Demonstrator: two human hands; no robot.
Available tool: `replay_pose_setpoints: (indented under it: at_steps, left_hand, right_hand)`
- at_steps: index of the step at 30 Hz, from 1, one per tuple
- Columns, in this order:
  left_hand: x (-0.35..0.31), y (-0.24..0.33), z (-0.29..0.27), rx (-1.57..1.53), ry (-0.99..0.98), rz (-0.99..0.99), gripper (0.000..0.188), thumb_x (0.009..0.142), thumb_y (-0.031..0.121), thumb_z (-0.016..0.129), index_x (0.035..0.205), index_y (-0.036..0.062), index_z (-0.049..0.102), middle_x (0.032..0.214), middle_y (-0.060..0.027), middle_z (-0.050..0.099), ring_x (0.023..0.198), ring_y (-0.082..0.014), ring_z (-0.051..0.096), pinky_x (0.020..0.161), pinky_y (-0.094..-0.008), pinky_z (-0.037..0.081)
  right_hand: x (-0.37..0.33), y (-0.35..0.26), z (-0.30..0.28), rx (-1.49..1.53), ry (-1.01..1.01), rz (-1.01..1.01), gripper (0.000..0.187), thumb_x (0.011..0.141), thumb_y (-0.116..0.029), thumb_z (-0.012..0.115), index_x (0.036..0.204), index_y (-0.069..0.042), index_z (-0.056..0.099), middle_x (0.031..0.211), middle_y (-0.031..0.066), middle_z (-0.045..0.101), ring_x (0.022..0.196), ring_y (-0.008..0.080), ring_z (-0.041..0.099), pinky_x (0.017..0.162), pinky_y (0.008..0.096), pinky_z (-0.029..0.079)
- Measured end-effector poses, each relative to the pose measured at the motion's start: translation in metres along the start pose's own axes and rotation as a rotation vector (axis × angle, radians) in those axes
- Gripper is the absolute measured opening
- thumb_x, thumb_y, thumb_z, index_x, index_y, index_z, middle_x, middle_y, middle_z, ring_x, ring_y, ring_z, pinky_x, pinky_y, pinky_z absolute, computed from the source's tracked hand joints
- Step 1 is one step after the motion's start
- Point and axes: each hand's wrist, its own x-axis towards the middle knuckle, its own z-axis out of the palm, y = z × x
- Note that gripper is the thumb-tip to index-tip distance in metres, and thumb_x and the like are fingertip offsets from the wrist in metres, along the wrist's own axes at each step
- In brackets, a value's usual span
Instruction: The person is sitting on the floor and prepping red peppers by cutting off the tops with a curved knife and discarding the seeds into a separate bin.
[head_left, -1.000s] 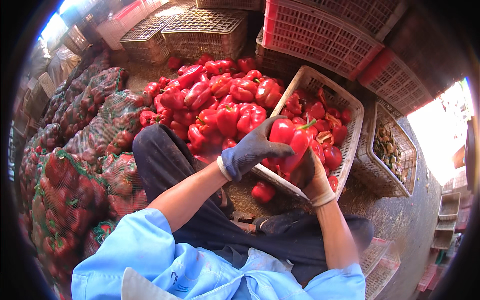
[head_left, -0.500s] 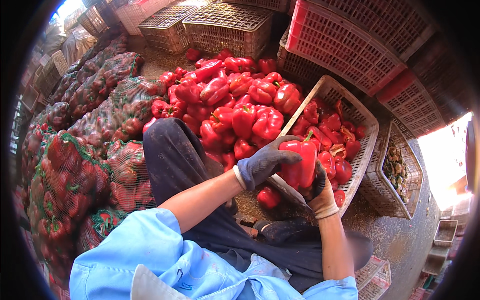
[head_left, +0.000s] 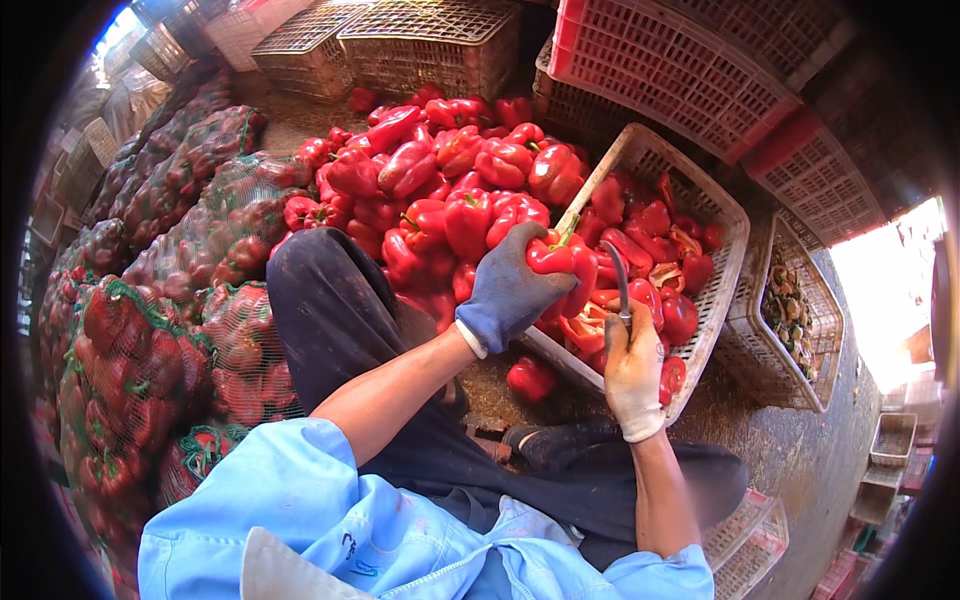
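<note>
My left hand (head_left: 515, 290), in a blue-grey work glove, is wrapped round a red bell pepper (head_left: 552, 258) with its green stem up. Beside it my right hand (head_left: 634, 375), in a pale glove, grips a curved knife (head_left: 618, 275) whose narrow blade points up and away from me. The blade stands just right of the pepper, apart from it as far as I can tell. Both hands are over the near side of a whitish plastic crate (head_left: 722, 290), which holds red peppers, some of them cut open.
A heap of whole red peppers (head_left: 440, 180) lies beyond my knee. Green mesh sacks of peppers (head_left: 130, 370) line the left. A smaller crate (head_left: 812, 385) with greenish scraps stands at right. Stacked crates (head_left: 670, 80) rise behind, and one loose pepper (head_left: 530, 380) lies before me.
The pepper has tipped and moved slightly left in my left hand. My right hand has drawn off the pepper, and the curved knife now shows upright in it.
</note>
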Motion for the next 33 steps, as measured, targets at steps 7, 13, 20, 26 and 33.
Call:
replay_pose_setpoints:
  at_steps: [7, 13, 20, 26, 33]
  left_hand:
    - [0.0, 0.005, 0.003, 0.032, 0.049, 0.118, 0.067, 0.076, 0.032, 0.087, 0.131, 0.001, 0.063, 0.115, -0.0243, 0.073, 0.111, -0.041, 0.072, 0.097, -0.0446, 0.058]
    - [-0.004, 0.003, 0.012, 0.052, 0.117, 0.231, 0.061, 0.077, 0.027, 0.087, 0.127, 0.0009, 0.065, 0.116, -0.0234, 0.072, 0.112, -0.0405, 0.072, 0.097, -0.0448, 0.058]
    - [0.013, 0.024, -0.003, -0.065, 0.11, -0.064, 0.074, 0.073, 0.043, 0.091, 0.128, 0.0, 0.067, 0.117, -0.0268, 0.075, 0.109, -0.0404, 0.075, 0.096, -0.0453, 0.059]
    - [0.028, 0.003, -0.019, -0.949, 0.001, -0.351, 0.052, 0.09, 0.027, 0.084, 0.129, -0.0018, 0.066, 0.112, -0.0158, 0.077, 0.097, -0.0268, 0.077, 0.086, -0.0376, 0.063]
    - [0.026, -0.001, -0.016, -0.676, -0.124, -0.303, 0.054, 0.088, 0.021, 0.087, 0.131, -0.0051, 0.065, 0.111, -0.0135, 0.077, 0.095, -0.0217, 0.076, 0.084, -0.0333, 0.063]
  right_hand:
    - [-0.003, -0.013, 0.003, 0.107, -0.131, 0.187, 0.022, 0.105, -0.004, 0.063, 0.127, 0.001, 0.063, 0.108, 0.0225, 0.068, 0.097, 0.0406, 0.066, 0.087, 0.0473, 0.052]
    - [0.002, -0.008, 0.02, 0.121, -0.155, 0.183, 0.024, 0.103, -0.002, 0.063, 0.127, 0.002, 0.061, 0.103, 0.026, 0.069, 0.091, 0.0458, 0.067, 0.082, 0.0507, 0.052]
    - [-0.013, 0.007, 0.032, -0.098, -0.18, 0.205, 0.019, 0.107, -0.013, 0.06, 0.121, 0.0, 0.058, 0.089, 0.0264, 0.068, 0.083, 0.047, 0.07, 0.071, 0.054, 0.052]
    - [-0.001, -0.011, -0.006, -0.19, -0.318, 0.306, 0.026, 0.102, -0.02, 0.064, 0.119, -0.001, 0.066, 0.1, 0.0302, 0.071, 0.089, 0.0496, 0.071, 0.076, 0.0583, 0.053]
    - [0.033, -0.036, -0.04, 0.355, -0.132, 0.373, 0.033, 0.104, -0.029, 0.077, 0.124, -0.005, 0.068, 0.086, -0.0052, 0.064, 0.072, 0.0018, 0.053, 0.061, 0.0201, 0.042]
